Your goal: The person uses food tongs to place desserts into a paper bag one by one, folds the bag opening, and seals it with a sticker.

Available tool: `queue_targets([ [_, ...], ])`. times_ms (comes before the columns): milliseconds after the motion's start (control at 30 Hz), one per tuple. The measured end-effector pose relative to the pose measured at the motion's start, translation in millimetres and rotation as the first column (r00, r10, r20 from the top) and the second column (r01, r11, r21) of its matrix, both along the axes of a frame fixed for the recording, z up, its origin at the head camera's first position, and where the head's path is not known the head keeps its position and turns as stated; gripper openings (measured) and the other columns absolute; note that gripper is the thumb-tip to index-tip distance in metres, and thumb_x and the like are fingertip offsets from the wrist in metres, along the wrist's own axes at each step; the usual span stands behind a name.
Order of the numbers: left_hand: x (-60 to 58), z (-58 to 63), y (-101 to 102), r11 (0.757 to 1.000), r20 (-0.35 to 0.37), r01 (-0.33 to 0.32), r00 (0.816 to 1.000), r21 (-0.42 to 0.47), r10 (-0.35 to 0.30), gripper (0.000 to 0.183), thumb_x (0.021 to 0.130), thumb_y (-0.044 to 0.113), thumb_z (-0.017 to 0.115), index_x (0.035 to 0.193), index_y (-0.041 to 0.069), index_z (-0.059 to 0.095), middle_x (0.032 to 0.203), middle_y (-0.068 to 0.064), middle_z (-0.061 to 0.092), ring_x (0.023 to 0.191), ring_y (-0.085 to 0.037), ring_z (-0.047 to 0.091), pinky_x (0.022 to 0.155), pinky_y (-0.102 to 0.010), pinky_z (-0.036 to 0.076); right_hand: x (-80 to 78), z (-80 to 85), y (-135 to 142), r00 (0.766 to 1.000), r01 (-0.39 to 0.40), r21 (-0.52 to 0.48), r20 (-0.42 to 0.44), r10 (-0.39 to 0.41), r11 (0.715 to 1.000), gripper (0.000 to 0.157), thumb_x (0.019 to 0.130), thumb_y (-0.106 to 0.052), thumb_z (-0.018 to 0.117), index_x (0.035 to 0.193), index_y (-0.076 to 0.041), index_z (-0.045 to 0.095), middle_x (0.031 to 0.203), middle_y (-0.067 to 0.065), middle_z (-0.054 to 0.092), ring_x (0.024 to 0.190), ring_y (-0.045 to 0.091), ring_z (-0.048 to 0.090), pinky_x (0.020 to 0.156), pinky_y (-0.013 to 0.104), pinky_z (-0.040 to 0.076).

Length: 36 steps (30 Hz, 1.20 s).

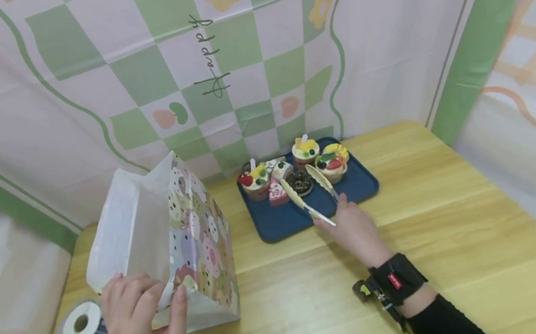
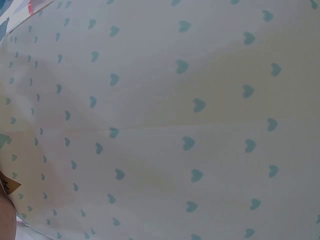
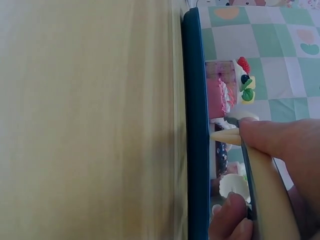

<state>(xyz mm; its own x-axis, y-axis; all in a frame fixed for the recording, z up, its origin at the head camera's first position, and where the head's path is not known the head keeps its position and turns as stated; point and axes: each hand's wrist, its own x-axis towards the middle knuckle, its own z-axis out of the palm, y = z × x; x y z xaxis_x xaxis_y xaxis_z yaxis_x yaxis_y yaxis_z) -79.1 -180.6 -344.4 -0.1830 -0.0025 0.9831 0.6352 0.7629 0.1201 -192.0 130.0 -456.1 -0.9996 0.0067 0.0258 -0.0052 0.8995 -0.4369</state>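
Note:
My left hand point(image 1: 137, 319) grips the near top edge of a standing paper bag point(image 1: 202, 246) with a cartoon-animal print, its mouth gaping. In the left wrist view, a pale bag wall point(image 2: 150, 115) with small green hearts fills nearly everything. My right hand point(image 1: 356, 232) holds cream-tipped tongs point(image 1: 296, 194), spread over a dark blue tray point(image 1: 276, 223). Between the tong tips lies a chocolate doughnut point(image 1: 300, 183); whether they touch it, I cannot tell. The right wrist view shows thumb and fingers point(image 3: 285, 142) around the tongs point(image 3: 270, 195), beyond the tray's edge point(image 3: 196, 125).
Around the doughnut on the tray sit a fruit-topped cup cake point(image 1: 255, 185), a pink cake slice point(image 1: 278, 193), a fruit tart point(image 1: 332, 168) and another cup point(image 1: 305, 151). A label roll point(image 1: 84, 327) stands left of the bag on the wooden table point(image 1: 286, 291). A patterned curtain point(image 1: 244, 78) hangs behind.

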Motion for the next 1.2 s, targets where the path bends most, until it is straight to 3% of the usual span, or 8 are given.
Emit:
queue_targets([
  [233,0.5,-0.2,-1.1,1.0,0.003,-0.005,1.0,-0.006,0.005,0.057,0.089,0.037,0.057,0.049,-0.003,0.05,0.049,-0.015,0.049,0.056,-0.033,0.044,0.081,-0.04,0.036,-1.9,2.4,1.4,0.998,0.004,-0.004,0.064,-0.004,1.0,0.095,0.088,-0.051,0.057,0.137,0.024,0.023,0.119,0.046,0.049,0.1,0.052,0.053,0.08,0.056,0.05],
  [467,1.0,1.7,-0.7,1.0,0.011,-0.011,1.0,-0.009,0.011,0.058,0.09,0.037,0.056,0.049,-0.003,0.05,0.049,-0.015,0.049,0.055,-0.033,0.044,0.079,-0.042,0.036,-4.2,4.1,2.8,0.992,-0.014,-0.008,0.127,0.015,1.0,0.096,0.085,-0.054,0.059,0.138,0.02,0.027,0.113,0.043,0.055,0.08,0.039,0.061,0.057,0.042,0.051],
  [700,0.8,0.9,-1.0,1.0,0.011,-0.007,1.0,-0.011,0.008,0.057,0.09,0.037,0.056,0.05,-0.003,0.05,0.049,-0.015,0.05,0.056,-0.034,0.044,0.082,-0.04,0.036,-3.8,2.4,4.0,0.993,-0.023,-0.027,0.115,0.026,0.999,0.091,0.086,-0.051,0.059,0.137,0.018,0.03,0.11,0.042,0.057,0.083,0.042,0.062,0.059,0.044,0.053],
  [900,1.2,0.9,-1.5,1.0,0.011,-0.004,1.0,-0.011,0.004,0.057,0.09,0.037,0.056,0.05,-0.003,0.051,0.05,-0.015,0.05,0.056,-0.033,0.044,0.082,-0.04,0.036,-4.0,2.5,6.4,0.994,-0.013,-0.076,0.111,0.021,0.997,0.09,0.088,-0.051,0.057,0.139,0.018,0.028,0.116,0.042,0.054,0.094,0.048,0.058,0.07,0.051,0.053],
  [1200,1.6,0.7,-2.5,1.0,0.016,0.001,1.0,-0.028,-0.001,0.055,0.09,0.036,0.056,0.051,-0.003,0.052,0.051,-0.014,0.05,0.057,-0.033,0.045,0.082,-0.041,0.035,-2.7,14.5,11.0,0.995,-0.027,-0.082,0.096,0.035,0.996,0.089,0.09,-0.051,0.054,0.139,0.019,0.027,0.123,0.044,0.048,0.102,0.051,0.053,0.077,0.055,0.051],
])
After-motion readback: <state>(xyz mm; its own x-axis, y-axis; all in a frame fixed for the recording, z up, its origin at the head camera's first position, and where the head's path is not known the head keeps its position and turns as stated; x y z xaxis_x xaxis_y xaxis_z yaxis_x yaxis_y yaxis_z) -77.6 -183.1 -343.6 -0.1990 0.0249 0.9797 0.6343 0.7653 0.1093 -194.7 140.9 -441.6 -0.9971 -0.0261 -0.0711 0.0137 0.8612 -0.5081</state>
